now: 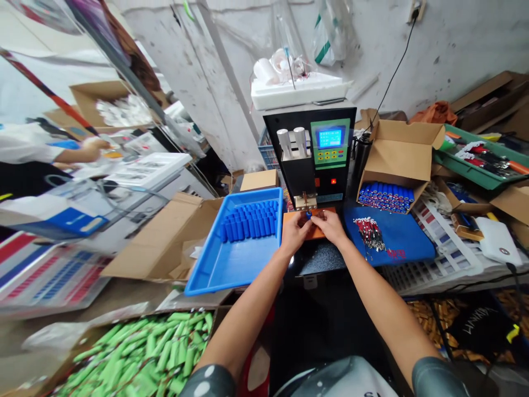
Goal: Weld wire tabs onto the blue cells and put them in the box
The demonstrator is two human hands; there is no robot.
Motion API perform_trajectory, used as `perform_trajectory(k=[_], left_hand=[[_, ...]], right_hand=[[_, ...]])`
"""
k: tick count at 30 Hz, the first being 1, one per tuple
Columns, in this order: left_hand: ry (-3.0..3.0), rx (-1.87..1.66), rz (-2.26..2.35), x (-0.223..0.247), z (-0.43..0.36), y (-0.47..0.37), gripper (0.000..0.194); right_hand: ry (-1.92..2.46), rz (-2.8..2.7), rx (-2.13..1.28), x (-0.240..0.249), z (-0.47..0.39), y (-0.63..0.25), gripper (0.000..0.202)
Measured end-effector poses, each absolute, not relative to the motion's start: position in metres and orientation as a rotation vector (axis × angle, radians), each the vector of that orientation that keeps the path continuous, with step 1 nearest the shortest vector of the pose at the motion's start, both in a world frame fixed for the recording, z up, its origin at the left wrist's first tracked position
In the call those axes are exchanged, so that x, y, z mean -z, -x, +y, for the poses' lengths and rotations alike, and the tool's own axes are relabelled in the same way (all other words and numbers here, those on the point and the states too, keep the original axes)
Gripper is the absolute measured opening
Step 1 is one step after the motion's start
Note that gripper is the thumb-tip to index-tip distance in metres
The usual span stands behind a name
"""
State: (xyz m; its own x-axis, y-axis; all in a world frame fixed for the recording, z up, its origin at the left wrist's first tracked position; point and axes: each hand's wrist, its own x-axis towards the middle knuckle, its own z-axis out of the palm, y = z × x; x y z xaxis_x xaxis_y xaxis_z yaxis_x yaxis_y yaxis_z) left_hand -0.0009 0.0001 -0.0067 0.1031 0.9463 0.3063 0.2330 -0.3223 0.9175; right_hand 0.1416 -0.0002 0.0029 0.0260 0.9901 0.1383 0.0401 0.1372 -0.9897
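Both hands meet at the orange base plate (316,231) of a black machine (297,176) with a lit blue display. Between the fingertips is a small blue cylinder (308,215), right under the machine's copper-coloured tips. My left hand (296,230) pinches it from the left, and my right hand (329,225) from the right. Left of the machine, a blue tray (223,270) holds several upright blue cylinders (250,221). On a blue mat (409,237) to the right lies a bunch of red and black wires with white connectors (370,232).
An open cardboard box (399,146) with blue cylinders stands behind the mat. Green wrapped cylinders (165,347) fill a box at the lower left. A green bin (487,168) sits far right. Another person's arm (82,153) reaches in at the left.
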Motion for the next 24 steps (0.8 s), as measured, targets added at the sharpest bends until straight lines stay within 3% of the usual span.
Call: perform_trajectory(k=[5, 9, 15, 24], left_hand=[[-1.669, -1.231, 1.194, -0.004, -0.001, 0.007, 0.031], [-1.855, -1.124, 1.344, -0.014, -0.012, 0.023, 0.016], [-2.185, -0.928, 1.450, -0.009, -0.030, 0.028, 0.011], [-2.120, -1.035, 1.427, -0.009, -0.027, 0.019, 0.012]], right_hand=[[1.179, -1.284, -1.039, -0.002, 0.001, -0.141, 0.028], [1.146, -1.209, -1.138, -0.005, -0.002, -0.142, 0.031], [1.161, -1.096, -1.231, -0.005, -0.001, -0.141, 0.033], [1.073, -1.274, -1.283, -0.011, -0.007, -0.149, 0.031]])
